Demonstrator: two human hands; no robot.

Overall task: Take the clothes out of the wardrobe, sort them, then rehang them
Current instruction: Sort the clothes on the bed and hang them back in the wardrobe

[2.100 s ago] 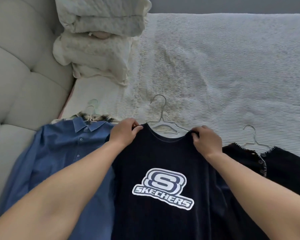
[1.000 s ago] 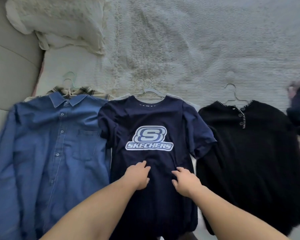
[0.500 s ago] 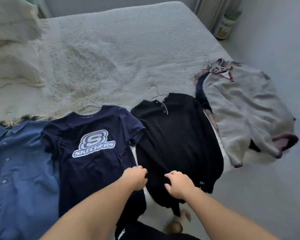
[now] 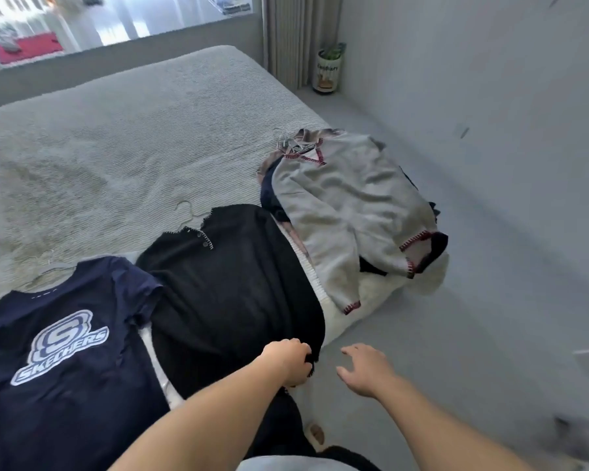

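Observation:
A black buttoned sweater point(image 4: 228, 283) on a wire hanger point(image 4: 187, 212) lies flat on the bed point(image 4: 123, 137). My left hand point(image 4: 288, 363) has its fingers curled at the sweater's lower right hem corner. My right hand point(image 4: 363, 373) hovers beside it over the floor, fingers spread and holding nothing. A navy T-shirt point(image 4: 65, 351) with a white logo lies to the left on its hanger. A pile topped by a grey sweater point(image 4: 347, 205) with red stitching sits at the bed's right edge, with hangers point(image 4: 291, 144) at its top.
Grey floor point(image 4: 473, 266) runs along the bed's right side up to a grey wall. A small plant pot point(image 4: 327, 68) stands by a curtain in the far corner. A window ledge runs behind the bed. My foot point(image 4: 315, 433) shows below.
The view has swung right, away from the blue shirt and pillows. Both hands moved from the navy T-shirt's hem to the black sweater's lower right corner; my right hand opened beside it.

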